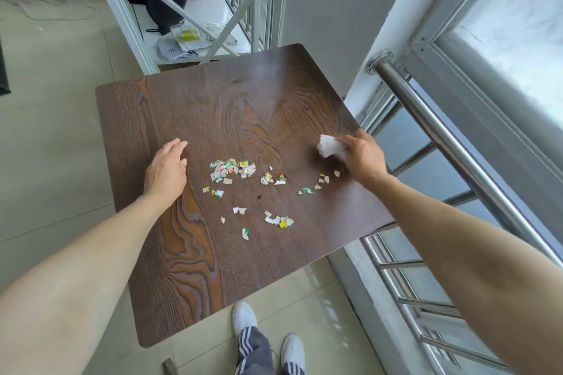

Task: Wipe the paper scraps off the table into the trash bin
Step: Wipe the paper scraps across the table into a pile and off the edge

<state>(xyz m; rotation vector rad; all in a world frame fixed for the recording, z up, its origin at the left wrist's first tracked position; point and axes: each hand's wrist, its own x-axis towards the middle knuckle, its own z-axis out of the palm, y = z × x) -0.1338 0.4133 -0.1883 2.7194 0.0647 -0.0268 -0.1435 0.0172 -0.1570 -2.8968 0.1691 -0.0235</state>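
Gripping crumpled tissue (pixel 330 147) — right hand (pixel 362 157); left hand (pixel 166 169) flat, open; paper scraps (pixel 243 183) between hands on table (pixel 189 268).

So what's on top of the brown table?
On the table lie scattered paper scraps. The left hand rests open on it; the right hand holds a white tissue. Whatever is under the hands is hidden.

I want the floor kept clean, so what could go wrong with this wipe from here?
No trash bin shows in the view, so scraps pushed over an edge may land on the tiled floor. The paper scraps lie in several loose clusters, so one sweep of the tissue in the right hand would likely miss some. The left hand rests flat and catches nothing.
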